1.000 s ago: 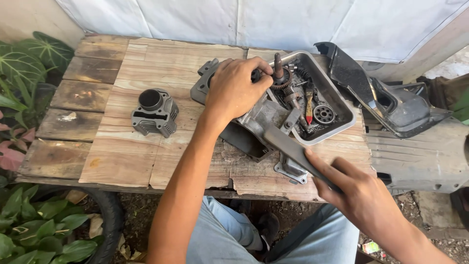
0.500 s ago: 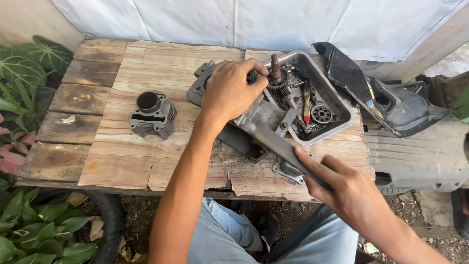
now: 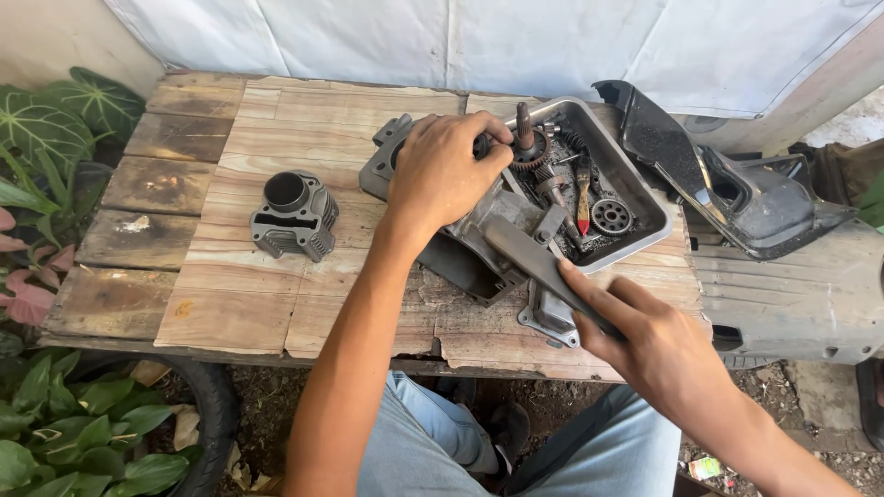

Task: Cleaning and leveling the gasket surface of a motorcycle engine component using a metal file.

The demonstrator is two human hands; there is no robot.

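A weathered plank desk carries a finned engine cylinder at left; a grey engine casing at centre; a metal parts tray just right.

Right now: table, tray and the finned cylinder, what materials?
Table: bare weathered wood planks, visible grain and cracks. Tray: metal, probably steel, dull grey sheen, oily inside. Cylinder: likely cast aluminium, matte grey, finned.

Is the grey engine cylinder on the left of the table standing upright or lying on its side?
Upright. The engine cylinder rests on the wooden table with its round bore opening facing up, apart from both hands.
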